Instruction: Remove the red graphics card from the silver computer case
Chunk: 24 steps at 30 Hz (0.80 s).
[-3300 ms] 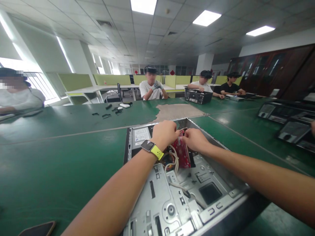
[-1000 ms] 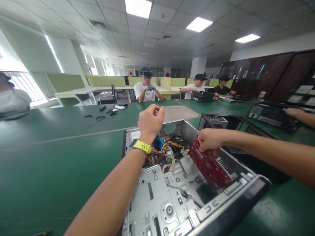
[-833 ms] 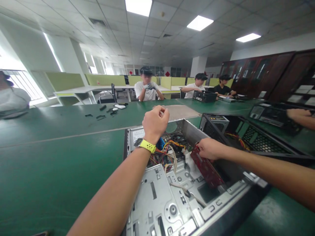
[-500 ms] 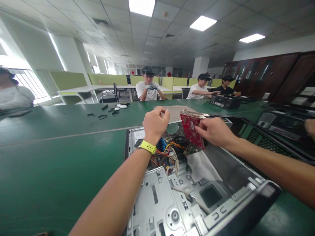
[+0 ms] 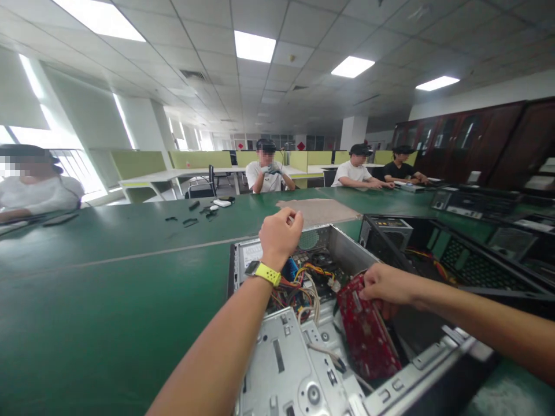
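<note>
An open desktop computer case (image 5: 336, 245) lies on its side on the green table (image 5: 108, 289) in front of me. My right hand (image 5: 385, 286) grips the top edge of a red circuit card (image 5: 366, 335), which stands tilted low inside the case against its right wall. My left hand (image 5: 281, 234), with a yellow-strapped watch (image 5: 263, 271) on the wrist, hovers above the case's far end with its fingers curled tight. Nothing shows in that fist. Coloured cables (image 5: 306, 283) bunch up below the left hand. A silver drive cage (image 5: 286, 370) fills the near end.
A second open black case (image 5: 433, 254) lies just right of mine. Small black parts and a white object (image 5: 221, 203) sit farther back on the table beside a worn patch (image 5: 316, 211). Several people sit across the table, and one person (image 5: 34, 188) at far left.
Half a second ago my right hand held the red card up above the case. The card is now lowered back inside, near the right wall. My left hand stayed raised and closed.
</note>
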Tool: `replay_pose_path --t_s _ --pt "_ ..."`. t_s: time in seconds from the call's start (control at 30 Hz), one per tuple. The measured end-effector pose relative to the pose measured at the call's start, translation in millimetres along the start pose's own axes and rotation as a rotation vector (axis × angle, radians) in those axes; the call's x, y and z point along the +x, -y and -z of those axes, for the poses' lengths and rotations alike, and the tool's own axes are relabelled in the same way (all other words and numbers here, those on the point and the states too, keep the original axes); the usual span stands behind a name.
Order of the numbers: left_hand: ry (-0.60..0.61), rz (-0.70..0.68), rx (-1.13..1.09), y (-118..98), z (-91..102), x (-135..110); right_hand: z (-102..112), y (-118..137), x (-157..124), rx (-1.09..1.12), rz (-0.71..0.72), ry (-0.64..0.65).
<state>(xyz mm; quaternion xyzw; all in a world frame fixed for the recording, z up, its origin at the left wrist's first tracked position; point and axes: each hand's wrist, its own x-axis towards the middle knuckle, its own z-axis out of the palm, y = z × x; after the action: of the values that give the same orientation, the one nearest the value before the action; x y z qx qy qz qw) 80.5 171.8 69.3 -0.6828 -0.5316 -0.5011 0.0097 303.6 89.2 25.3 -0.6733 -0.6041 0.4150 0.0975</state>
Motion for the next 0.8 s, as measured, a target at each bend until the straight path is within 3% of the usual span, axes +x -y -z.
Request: replay_pose_path --t_s 0.07,0.17,0.23,0.3,0.43,0.57,0.67,0.73,0.8 --pt "-0.013 -0.007 -0.001 2 -2.6 0 -8 5 -2 0.153 0.072 0.032" --pt "-0.016 -0.005 -0.003 4 -4.2 1 -12 11 0 0.380 0.192 -0.121" --pt "-0.012 0.003 0.007 4 -3.9 1 -4 11 -1 0.466 0.224 -0.264" --pt "-0.008 0.006 0.018 4 -3.8 1 12 6 -4 0.472 0.254 -0.330" --pt "-0.001 -0.008 0.024 4 -5.7 2 53 10 -21 0.162 0.384 -0.371" --pt "0.014 -0.025 0.043 5 -7.6 2 69 45 -28 -0.523 0.398 -0.432" --pt "0.035 -0.036 0.071 4 -8.3 -1 51 62 -16 -0.893 0.250 -0.310" --pt "0.052 -0.040 0.095 3 -9.0 -4 30 56 -5 -0.883 0.017 -0.115" --pt "0.066 -0.055 0.111 3 -10.0 -6 10 37 4 -0.696 -0.141 0.043"
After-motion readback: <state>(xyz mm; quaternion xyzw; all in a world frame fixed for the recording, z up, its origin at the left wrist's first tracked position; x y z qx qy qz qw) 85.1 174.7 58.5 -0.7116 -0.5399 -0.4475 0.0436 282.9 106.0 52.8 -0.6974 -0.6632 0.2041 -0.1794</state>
